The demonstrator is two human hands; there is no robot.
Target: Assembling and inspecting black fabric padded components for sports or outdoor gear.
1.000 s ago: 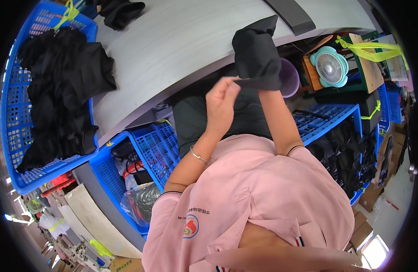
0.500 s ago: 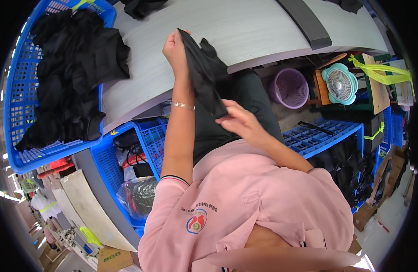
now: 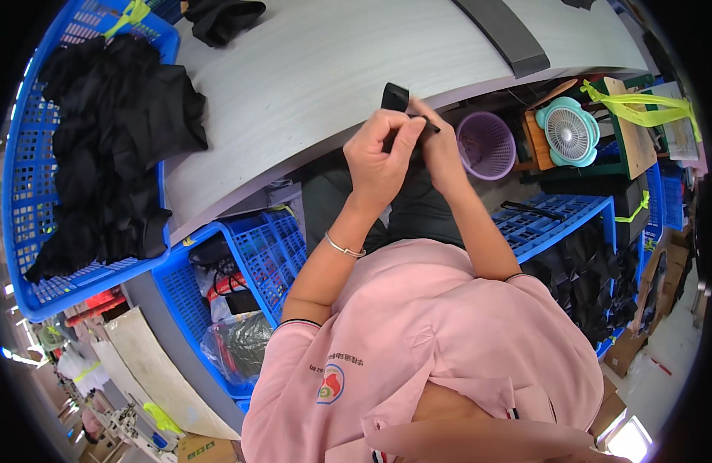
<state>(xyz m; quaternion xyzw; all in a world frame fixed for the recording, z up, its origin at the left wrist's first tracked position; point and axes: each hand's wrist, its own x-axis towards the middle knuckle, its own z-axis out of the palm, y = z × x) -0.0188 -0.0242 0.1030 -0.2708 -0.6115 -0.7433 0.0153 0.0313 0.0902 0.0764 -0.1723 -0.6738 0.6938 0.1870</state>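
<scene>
Both hands are together over my lap, just off the front edge of the table. My left hand [image 3: 381, 150] is closed on a piece of black fabric [image 3: 395, 96], its thumb and fingers pinching the folded cloth. My right hand [image 3: 442, 150] is right beside it, closed on the same piece; its fingers are partly hidden behind the left hand. A flat dark end of the fabric sticks up above the knuckles, and a narrow bit shows between the hands. Most of the cloth is bunched up out of sight.
A blue basket [image 3: 32, 224] heaped with black fabric pieces [image 3: 113, 147] stands at the left. On the grey table [image 3: 294, 85] lie another black cloth [image 3: 225, 19] and a dark strip [image 3: 502, 35]. At the right are a purple bin [image 3: 487, 147], a small fan [image 3: 570, 133] and a blue crate [image 3: 556, 228].
The fabric was stretched between my raised left hand and lower right hand. Now it is gathered up, with the left hand moved right and down and the right hand moved up beside it.
</scene>
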